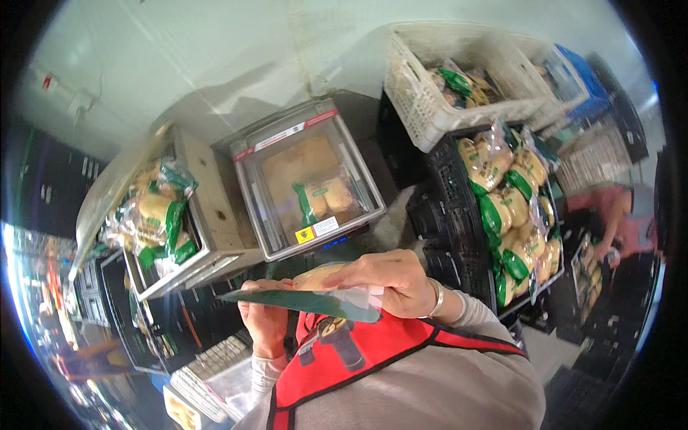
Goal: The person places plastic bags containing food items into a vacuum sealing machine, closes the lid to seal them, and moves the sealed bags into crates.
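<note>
In front of my red apron, my left hand (266,317) grips the left side of a plastic bag (322,304) with a dark green panel. My right hand (389,279) is at the bag's right side, its fingers on a pale, rounded item (317,277) that lies behind the green panel. Whether that item is inside the bag cannot be told. Beyond my hands stands a machine with a clear lid (317,161), its lid down. Under the lid lies a green and clear bag of pale, rounded pieces (328,196).
A black crate (457,215) of similar filled bags stands at the right, with a white crate (430,118) behind it. At the left, an open-lidded machine (215,263) holds more bags. A person in pink (623,215) is at the far right.
</note>
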`<action>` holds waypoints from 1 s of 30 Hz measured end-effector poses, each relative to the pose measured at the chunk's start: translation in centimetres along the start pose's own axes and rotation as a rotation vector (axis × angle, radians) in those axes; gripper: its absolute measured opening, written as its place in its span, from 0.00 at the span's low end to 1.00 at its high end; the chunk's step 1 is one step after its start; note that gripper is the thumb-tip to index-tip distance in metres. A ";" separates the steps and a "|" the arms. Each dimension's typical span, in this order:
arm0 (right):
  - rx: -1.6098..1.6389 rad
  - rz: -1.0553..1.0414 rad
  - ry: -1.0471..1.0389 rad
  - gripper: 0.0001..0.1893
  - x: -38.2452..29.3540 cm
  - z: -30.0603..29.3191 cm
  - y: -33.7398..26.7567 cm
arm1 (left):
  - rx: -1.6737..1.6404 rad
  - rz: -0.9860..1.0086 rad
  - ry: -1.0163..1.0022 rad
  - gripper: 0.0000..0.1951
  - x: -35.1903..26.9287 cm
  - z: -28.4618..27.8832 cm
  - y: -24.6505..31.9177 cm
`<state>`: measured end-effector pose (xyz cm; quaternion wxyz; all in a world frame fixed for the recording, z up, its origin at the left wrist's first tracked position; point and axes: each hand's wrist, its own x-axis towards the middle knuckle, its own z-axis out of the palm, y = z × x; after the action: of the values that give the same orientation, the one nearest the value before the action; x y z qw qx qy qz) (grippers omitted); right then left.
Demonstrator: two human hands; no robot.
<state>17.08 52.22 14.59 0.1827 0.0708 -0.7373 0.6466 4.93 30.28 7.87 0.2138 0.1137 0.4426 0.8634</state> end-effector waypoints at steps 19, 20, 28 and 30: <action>0.225 0.160 0.540 0.20 -5.1 7.5 4.1 | 0.132 -0.247 -0.470 0.05 5.7 -7.5 3.2; 0.164 0.184 0.550 0.21 -6.1 7.6 4.7 | 0.138 -0.276 -0.455 0.07 5.7 -8.4 2.5; 0.115 0.516 0.652 0.23 -14.3 9.3 12.0 | 0.621 -0.475 -0.605 0.16 3.7 -7.5 -1.2; 0.075 0.759 0.634 0.24 -15.5 8.6 11.5 | 0.692 -0.478 -0.686 0.17 2.7 -7.6 -1.7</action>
<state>25.97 43.55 -2.51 0.1468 -0.3962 -0.5955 0.6832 0.03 26.99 2.05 0.4864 0.3489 0.6194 0.5080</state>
